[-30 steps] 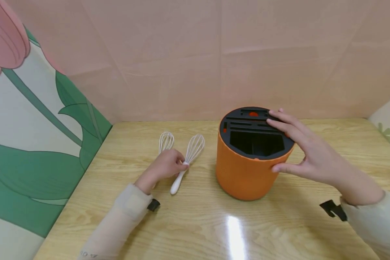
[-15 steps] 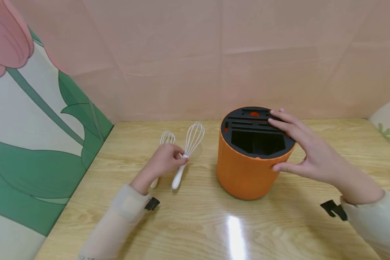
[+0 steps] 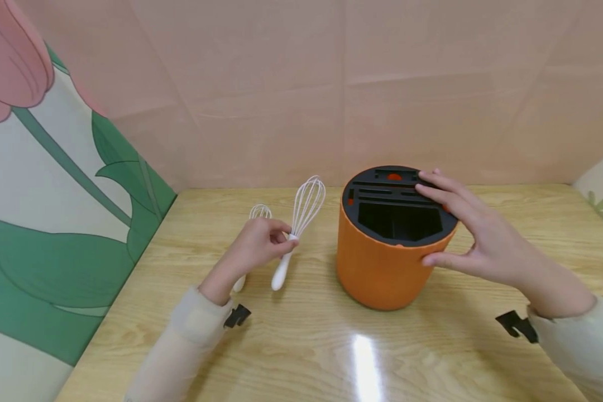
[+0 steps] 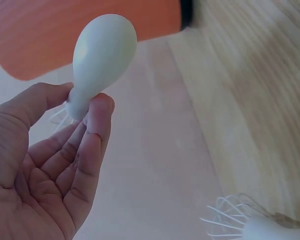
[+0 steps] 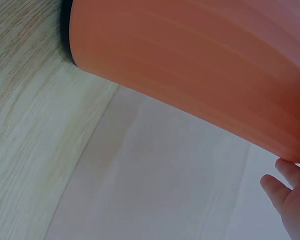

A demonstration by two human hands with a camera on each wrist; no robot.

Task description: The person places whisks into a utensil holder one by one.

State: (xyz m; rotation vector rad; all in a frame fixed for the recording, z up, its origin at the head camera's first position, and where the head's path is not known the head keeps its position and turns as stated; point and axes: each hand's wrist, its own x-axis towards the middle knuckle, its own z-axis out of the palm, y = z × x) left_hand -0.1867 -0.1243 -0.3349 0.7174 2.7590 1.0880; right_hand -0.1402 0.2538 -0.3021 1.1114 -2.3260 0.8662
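Note:
In the head view my left hand (image 3: 256,244) pinches a white whisk (image 3: 282,270) near the top of its handle. The whisk's wire loops point up and away from me, and its rounded handle end shows large in the left wrist view. A second white whisk (image 3: 259,211) lies on the table, partly hidden behind that hand. My right hand (image 3: 482,240) rests on the right side of an orange cylindrical utensil holder (image 3: 377,273). Its straight fingers lie over the black slotted top (image 3: 377,187), with the thumb against the orange front wall.
The wood-grain table (image 3: 301,357) meets a pink covered wall (image 3: 261,111) at the back. On the left stands a panel (image 3: 55,268) printed with a tulip and green leaves. Black clips (image 3: 238,316) show at both wrists.
My left hand has raised the whisk off the table and shifted it slightly right and away from me. The right hand and the orange holder stay in place.

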